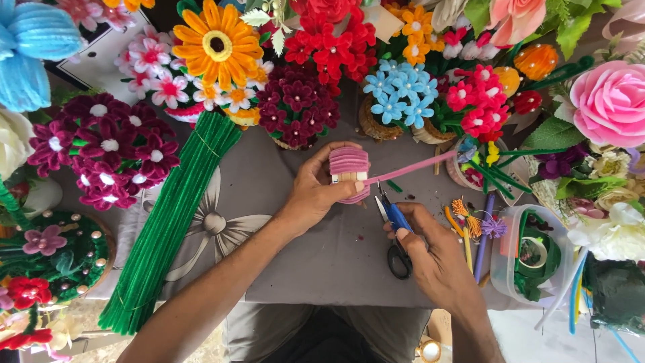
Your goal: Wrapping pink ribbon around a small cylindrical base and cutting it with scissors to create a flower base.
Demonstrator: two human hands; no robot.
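— Both hands first: what is each one doing?

— Left hand (pixel 321 191) is closed round a small pale block wound with pink fuzzy pipe cleaner (pixel 349 173), thumb pressed on its lower front, fingers curled behind; it holds the block just above the grey cloth-covered worktop (pixel 302 255), near the middle of the view; a loose tail of the pink pipe cleaner (pixel 413 167) runs from the block up and to the right, towards the flower pots.

— And the right one?

— Right hand (pixel 430 259) grips a pair of blue-handled scissors (pixel 393 225); fingers wrapped over the handles, the dark loop showing below the knuckles; the blades point up towards the block, their tips just beside the spot where the pink tail leaves it; whether they touch the tail I cannot tell.

— What lies round about?

— A long bundle of green fuzzy pipe cleaners (pixel 171 222) lies diagonally on the worktop, to the left of the left forearm; right of the scissors are a few loose coloured stems and a small orange tuft (pixel 461 208); further right stands a clear plastic tub holding green tape rolls (pixel 531 259); along the far edge crowd handmade pipe-cleaner flowers; an orange sunflower-like bloom (pixel 216 46), a cluster of light blue blossoms in a woven pot (pixel 400 91), a dark maroon bunch (pixel 299 101), and a large pink rose (pixel 611 101) at the right.
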